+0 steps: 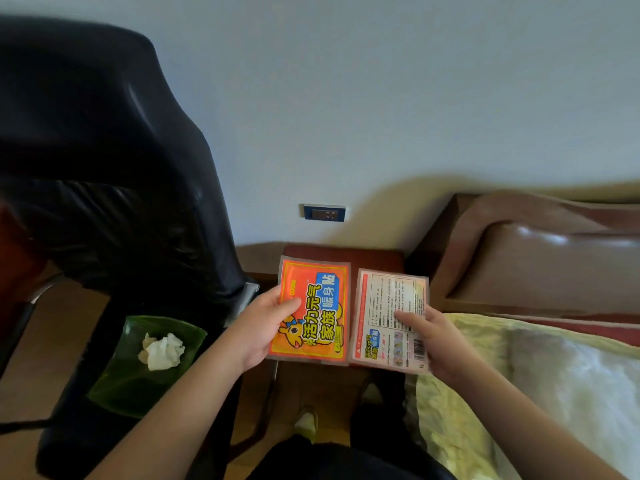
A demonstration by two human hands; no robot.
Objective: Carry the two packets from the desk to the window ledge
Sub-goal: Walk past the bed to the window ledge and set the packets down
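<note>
Glossy film, flat and seemingly light: the orange packet [313, 311] is pinched by its side edge in the left hand [265, 329], the pink packet [391, 318] likewise in the right hand [431, 341], both aloft near a bed [540, 375]. Probably slippery; edge grips suit.

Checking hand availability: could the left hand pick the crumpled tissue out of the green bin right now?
Probably not: the left hand is gripping the orange packet, though the tissue lies uncovered in the bin.

Orange packet [313, 311] and pale pink packet [391, 318] held flat, side by side, edges nearly touching
</note>
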